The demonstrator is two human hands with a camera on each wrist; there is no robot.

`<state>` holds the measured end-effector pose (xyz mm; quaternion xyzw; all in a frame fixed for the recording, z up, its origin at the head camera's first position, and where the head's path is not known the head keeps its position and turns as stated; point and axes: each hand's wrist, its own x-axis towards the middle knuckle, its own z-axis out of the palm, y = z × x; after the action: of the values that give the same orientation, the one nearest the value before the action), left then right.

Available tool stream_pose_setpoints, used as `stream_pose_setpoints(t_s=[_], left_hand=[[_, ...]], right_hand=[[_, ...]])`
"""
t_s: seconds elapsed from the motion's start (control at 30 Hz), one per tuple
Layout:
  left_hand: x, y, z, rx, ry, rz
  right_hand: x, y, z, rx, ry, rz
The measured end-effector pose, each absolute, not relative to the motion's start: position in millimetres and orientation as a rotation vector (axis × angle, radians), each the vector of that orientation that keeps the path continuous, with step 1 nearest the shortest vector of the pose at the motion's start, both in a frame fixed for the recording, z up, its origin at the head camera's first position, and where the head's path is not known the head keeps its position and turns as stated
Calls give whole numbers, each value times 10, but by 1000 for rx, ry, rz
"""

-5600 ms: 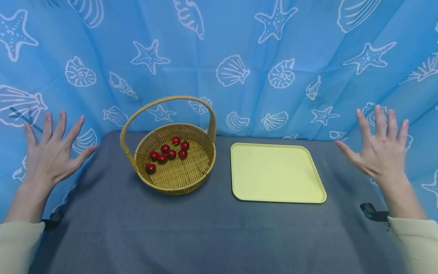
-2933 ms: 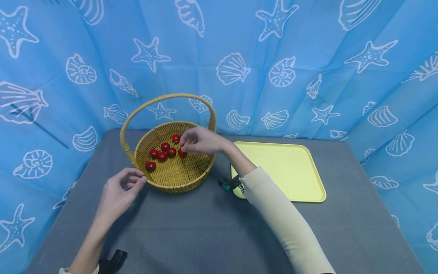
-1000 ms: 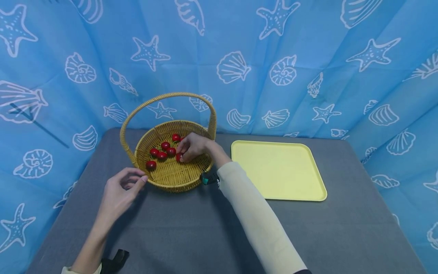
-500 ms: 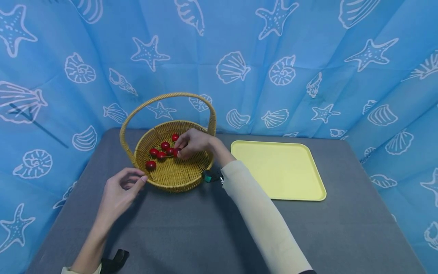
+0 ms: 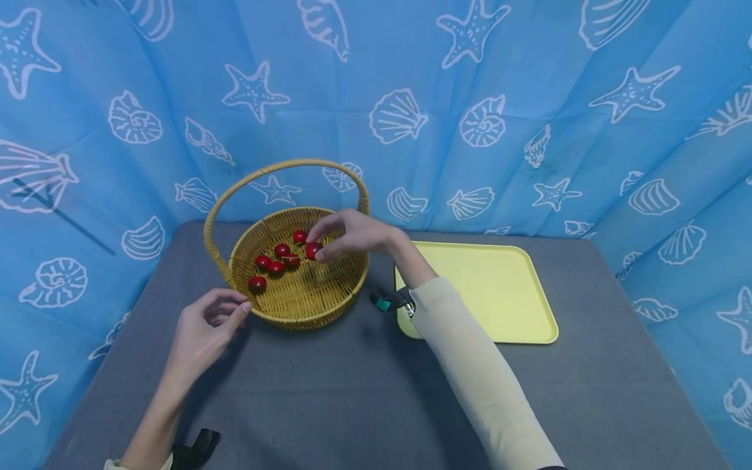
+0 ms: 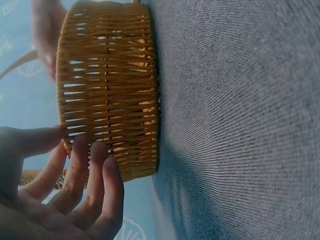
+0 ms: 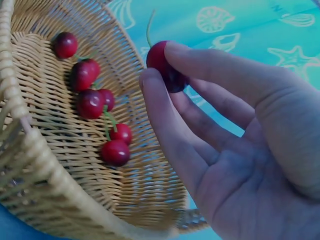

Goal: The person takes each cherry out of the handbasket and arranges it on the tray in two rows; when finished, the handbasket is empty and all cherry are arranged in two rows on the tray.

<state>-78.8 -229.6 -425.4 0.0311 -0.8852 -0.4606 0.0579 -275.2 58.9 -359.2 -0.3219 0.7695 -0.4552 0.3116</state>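
Right hand (image 5: 355, 234): grasping one cherry, thumb + fingertip pinch
Held cherry (image 7: 161, 62): over basket, about 1 o'clock from its middle, stem toward 12 in right wrist view
Left hand (image 5: 202, 333): pinching basket rim at 8 o'clock, other fingers by outer wall
Basket (image 5: 305, 307): wicker, upright, tall handle
Loose cherries (image 7: 90, 104): seven, basket floor, 8 to 12 o'clock
Tray (image 5: 487, 294): yellow, 3 o'clock of basket, apart
Cloth (image 5: 329, 398): gray, under basket and tray
Curtain (image 5: 435, 59): blue, 12 o'clock, white shells, starfish
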Motion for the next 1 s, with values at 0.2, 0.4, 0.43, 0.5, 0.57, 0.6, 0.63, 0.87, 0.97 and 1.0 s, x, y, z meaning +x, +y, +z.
stream_pose_setpoints(t_s=[0.2,0.4,0.43,0.5,0.57,0.6,0.63,0.87,0.97,1.0], left_hand=[[-781,-2299,-4266,102,-2680,-1406],[-783,-2293,-4288,112,-2666,-1400],[-783,-2293,-4289,111,-2666,-1396],[-784,-2295,-4290,108,-2665,-1388],[-785,-2297,-4290,103,-2665,-1389],[-785,-2297,-4289,102,-2666,-1388],[-786,-2297,-4288,102,-2667,-1388],[-794,-2292,-4279,111,-2676,-1383],[-795,-2291,-4281,100,-2668,-1385],[-794,-2291,-4282,93,-2663,-1388]], right_hand=[[-2703,806,-3451,-967,2031,-1211],[-2665,1157,-3301,-937,2028,-1231],[-2666,1223,-3282,-922,2025,-1241],[-2672,1354,-3258,-884,2015,-1269],[-2677,1480,-3248,-848,2018,-1291],[-2678,1543,-3244,-830,2028,-1294],[-2678,1605,-3241,-812,2043,-1297],[-2694,1982,-3342,-695,2125,-1323],[-2703,2112,-3423,-632,2114,-1370],[-2709,2153,-3455,-611,2113,-1385]])
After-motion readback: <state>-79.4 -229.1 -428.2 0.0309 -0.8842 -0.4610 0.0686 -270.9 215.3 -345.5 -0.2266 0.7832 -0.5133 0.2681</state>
